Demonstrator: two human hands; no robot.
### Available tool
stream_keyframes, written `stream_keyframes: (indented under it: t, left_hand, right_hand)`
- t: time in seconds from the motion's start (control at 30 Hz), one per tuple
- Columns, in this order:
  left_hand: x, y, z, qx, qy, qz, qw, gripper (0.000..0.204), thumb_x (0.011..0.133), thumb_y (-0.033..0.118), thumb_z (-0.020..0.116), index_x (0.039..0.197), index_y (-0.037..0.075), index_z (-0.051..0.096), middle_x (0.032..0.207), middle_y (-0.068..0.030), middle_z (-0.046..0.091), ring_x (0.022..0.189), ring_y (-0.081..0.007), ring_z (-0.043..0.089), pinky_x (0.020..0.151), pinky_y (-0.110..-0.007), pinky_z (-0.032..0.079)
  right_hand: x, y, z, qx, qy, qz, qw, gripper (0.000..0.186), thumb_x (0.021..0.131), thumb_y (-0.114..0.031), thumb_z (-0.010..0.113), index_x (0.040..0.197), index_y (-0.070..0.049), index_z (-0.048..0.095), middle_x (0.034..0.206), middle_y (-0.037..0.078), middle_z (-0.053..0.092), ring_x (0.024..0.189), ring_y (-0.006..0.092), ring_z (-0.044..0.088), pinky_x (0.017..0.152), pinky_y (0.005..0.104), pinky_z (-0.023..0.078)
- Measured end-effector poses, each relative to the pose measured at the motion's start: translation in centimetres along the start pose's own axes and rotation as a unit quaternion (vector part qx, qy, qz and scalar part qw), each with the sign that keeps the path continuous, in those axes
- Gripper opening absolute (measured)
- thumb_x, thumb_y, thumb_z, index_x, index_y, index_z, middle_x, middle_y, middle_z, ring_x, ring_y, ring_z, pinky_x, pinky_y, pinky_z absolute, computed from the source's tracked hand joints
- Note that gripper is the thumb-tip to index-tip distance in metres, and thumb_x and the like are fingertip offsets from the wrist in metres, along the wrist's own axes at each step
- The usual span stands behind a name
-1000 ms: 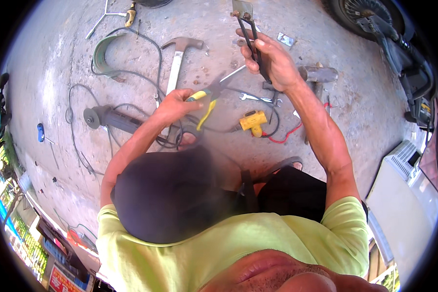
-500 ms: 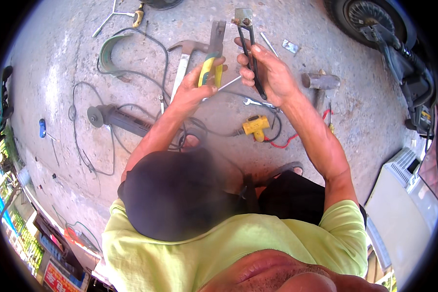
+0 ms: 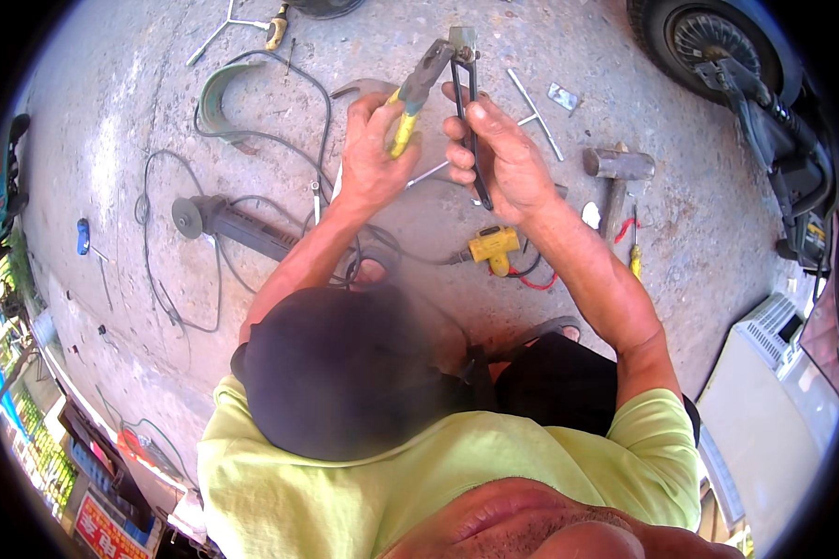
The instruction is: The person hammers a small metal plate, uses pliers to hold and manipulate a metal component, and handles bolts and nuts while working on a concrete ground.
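Observation:
My left hand (image 3: 375,154) is closed around the handles of yellow-and-green pliers (image 3: 426,76). The pliers' jaws point up and right, at the bolted end of a narrow black metal bracket (image 3: 456,86). Whether they grip the bolt there is too small to tell. A small pale metal plate (image 3: 463,38) sits at the bracket's top end, with rusty bolt parts beside it. Fingers and thumb of my right hand (image 3: 513,158) hold the bracket's two long legs nearly upright. Behind the left hand, a claw hammer (image 3: 364,88) on the ground is partly hidden.
An angle grinder (image 3: 252,228) with its cord lies to the left, near a curved green metal piece (image 3: 216,104). A T-handle wrench (image 3: 536,116), a sledgehammer (image 3: 620,165) and a yellow tool (image 3: 492,246) lie rightward. A wheel (image 3: 708,42) stands at the far right.
The pliers have tilted and moved right, bringing their jaws to the bracket's bolted end. My right hand with the bracket has shifted slightly left and down.

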State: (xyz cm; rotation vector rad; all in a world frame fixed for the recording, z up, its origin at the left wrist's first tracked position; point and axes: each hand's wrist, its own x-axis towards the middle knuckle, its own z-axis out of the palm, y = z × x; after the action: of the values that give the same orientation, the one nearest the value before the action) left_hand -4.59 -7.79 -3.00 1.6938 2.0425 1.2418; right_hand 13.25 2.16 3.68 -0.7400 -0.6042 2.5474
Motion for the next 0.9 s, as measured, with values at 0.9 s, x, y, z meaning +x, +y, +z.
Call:
stream_keyframes:
  t: [0.9]
  left_hand:
    - [-0.5,2.5,0.7,-0.103,-0.179,-0.274,0.939,0.066,0.075,0.020,0.077,0.132,-0.002,0.053,0.117,-0.0263,0.066,0.112,-0.0393,0.066,0.095,-0.045,0.051]
  right_hand:
    - [0.9,3.7,0.4,-0.220,0.192,-0.072,0.954,0.045,0.110,-0.040,0.051,0.142,-0.009,0.051,0.082,-0.002,0.049,0.064,0.0066,0.045,0.053,0.0244,0.036]
